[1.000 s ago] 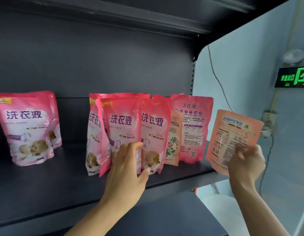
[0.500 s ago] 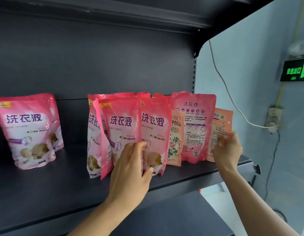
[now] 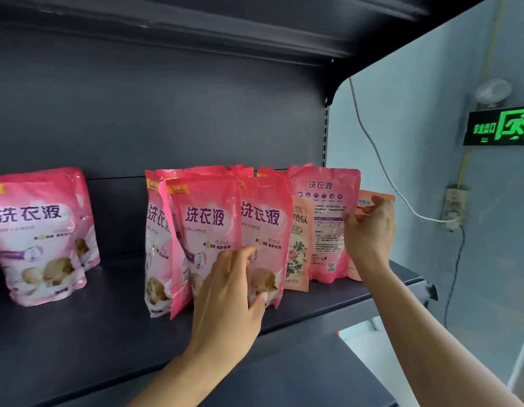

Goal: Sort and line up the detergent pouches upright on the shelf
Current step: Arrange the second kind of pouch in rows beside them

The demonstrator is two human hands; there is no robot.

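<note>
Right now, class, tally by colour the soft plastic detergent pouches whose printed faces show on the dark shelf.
Pink plastic pouches: 6
Peach-orange plastic pouches: 2
Total: 8
Further pink tops behind the middle group are too hidden to count.

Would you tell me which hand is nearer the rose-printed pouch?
Left. The left hand rests on pink pouches just beside the rose-printed pouch; the right hand grips the orange pouch farther right.

Two pouches (image 3: 37,236) at shelf (image 3: 108,327) left, pouch cluster (image 3: 225,230) mid-shelf, small pouch (image 3: 372,201) at right end
</note>
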